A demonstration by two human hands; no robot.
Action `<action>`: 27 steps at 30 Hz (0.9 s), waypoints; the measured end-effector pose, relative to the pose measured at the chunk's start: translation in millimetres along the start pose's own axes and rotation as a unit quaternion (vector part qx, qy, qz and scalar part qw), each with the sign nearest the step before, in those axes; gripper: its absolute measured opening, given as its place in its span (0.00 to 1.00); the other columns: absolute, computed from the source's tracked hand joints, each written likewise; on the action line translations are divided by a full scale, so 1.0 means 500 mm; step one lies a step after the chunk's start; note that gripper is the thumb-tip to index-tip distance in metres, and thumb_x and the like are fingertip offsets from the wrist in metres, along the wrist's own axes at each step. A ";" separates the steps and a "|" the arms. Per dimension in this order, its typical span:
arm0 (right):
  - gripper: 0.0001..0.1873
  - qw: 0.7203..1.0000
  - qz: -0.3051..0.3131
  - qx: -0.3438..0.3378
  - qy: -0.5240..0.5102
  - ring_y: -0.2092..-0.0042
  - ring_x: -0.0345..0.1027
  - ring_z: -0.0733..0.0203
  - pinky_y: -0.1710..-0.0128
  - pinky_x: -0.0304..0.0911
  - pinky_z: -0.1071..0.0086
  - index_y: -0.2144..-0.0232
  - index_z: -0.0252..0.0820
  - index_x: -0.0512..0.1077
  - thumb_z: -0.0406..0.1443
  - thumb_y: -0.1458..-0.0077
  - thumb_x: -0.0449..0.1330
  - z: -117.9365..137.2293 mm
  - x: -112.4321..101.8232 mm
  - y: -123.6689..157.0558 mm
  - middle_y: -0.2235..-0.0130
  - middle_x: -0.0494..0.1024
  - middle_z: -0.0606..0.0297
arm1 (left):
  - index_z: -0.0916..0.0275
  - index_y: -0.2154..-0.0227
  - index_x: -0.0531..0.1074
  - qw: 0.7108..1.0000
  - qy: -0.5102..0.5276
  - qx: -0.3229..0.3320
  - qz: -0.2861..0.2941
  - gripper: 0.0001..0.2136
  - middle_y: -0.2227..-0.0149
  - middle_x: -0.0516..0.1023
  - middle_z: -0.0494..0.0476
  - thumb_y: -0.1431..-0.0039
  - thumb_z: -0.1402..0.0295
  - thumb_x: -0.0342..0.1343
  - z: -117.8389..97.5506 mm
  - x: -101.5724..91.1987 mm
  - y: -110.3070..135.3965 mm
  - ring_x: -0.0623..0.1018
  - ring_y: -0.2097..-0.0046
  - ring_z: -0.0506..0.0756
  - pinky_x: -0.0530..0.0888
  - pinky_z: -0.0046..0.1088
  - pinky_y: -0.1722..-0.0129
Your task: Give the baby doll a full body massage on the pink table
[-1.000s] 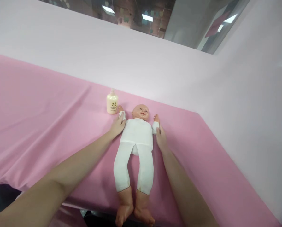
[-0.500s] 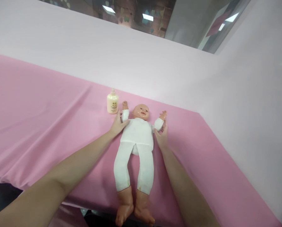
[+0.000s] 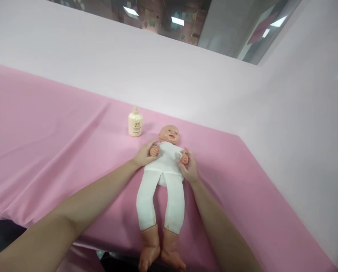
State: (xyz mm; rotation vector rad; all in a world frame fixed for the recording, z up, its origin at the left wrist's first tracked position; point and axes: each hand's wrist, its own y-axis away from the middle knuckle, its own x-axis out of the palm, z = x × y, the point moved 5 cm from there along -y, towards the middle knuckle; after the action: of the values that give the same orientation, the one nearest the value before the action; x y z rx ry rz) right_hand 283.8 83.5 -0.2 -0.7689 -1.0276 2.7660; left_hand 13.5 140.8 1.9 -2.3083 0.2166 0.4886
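A baby doll [image 3: 165, 177] in a white top and white leggings lies on its back on the pink cloth [image 3: 58, 151], head away from me, bare feet at the near edge. My left hand [image 3: 144, 155] is closed round the doll's arm on the left side, folding it in toward the chest. My right hand [image 3: 189, 168] grips the doll's other arm and holds it bent in over the chest too. A small cream lotion bottle [image 3: 135, 123] stands upright just left of the doll's head.
The pink cloth covers a wide table and shows long creases at the left. Pale pink backdrop walls [image 3: 157, 71] rise behind it and along the right side. The table's near edge runs under the doll's feet.
Both of the doll's arms, spread out and up before, have been brought in over its chest by my hands, which moved inward with them.
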 end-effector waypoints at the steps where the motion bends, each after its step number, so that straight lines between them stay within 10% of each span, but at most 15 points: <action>1: 0.40 1.000 -0.007 0.020 0.008 0.31 0.71 0.42 0.26 0.64 0.41 0.25 0.44 0.60 0.49 0.32 0.62 -0.009 0.000 -0.001 0.33 0.75 0.46 | 0.61 0.34 0.71 1.000 0.001 -0.012 -0.007 0.31 0.46 0.84 0.66 0.37 0.54 0.64 0.009 0.002 0.000 0.83 0.45 0.66 0.78 0.50 0.37; 6: 0.50 0.992 -0.019 0.107 0.070 0.15 0.37 0.43 0.18 0.42 0.39 0.18 0.37 0.33 0.53 0.26 0.49 -0.061 -0.002 -0.012 0.17 0.43 0.41 | 0.67 0.20 0.47 0.993 -0.029 -0.080 -0.076 0.40 0.23 0.62 0.78 0.25 0.51 0.51 0.062 0.007 -0.004 0.65 0.22 0.71 0.63 0.55 0.23; 10: 0.50 0.989 -0.020 0.116 0.089 0.15 0.31 0.45 0.18 0.40 0.37 0.17 0.36 0.28 0.55 0.26 0.44 -0.077 -0.009 -0.024 0.15 0.37 0.44 | 0.65 0.18 0.41 0.991 -0.022 -0.093 -0.095 0.43 0.20 0.55 0.76 0.26 0.51 0.52 0.093 0.010 -0.007 0.57 0.19 0.70 0.57 0.57 0.21; 18: 0.46 0.970 -0.016 0.242 0.032 0.21 0.58 0.42 0.21 0.53 0.40 0.18 0.46 0.52 0.53 0.30 0.57 -0.084 -0.034 -0.015 0.21 0.63 0.52 | 0.60 0.34 0.75 0.971 -0.030 -0.221 -0.087 0.29 0.46 0.84 0.70 0.34 0.54 0.63 0.110 -0.007 0.000 0.79 0.38 0.78 0.72 0.62 0.32; 27: 0.41 0.960 -0.047 0.276 0.002 0.30 0.71 0.37 0.27 0.64 0.39 0.24 0.45 0.64 0.47 0.35 0.62 -0.078 -0.036 -0.012 0.30 0.76 0.53 | 0.56 0.31 0.73 0.974 0.005 -0.216 -0.068 0.31 0.42 0.85 0.64 0.36 0.57 0.65 0.090 -0.018 0.001 0.81 0.39 0.74 0.77 0.53 0.36</action>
State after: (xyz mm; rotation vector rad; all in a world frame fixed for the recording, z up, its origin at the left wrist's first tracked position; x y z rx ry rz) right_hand 318.0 106.6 -14.0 -0.6153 -0.2418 2.7467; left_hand -7.4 172.7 -23.8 -2.7260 -0.0511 0.4900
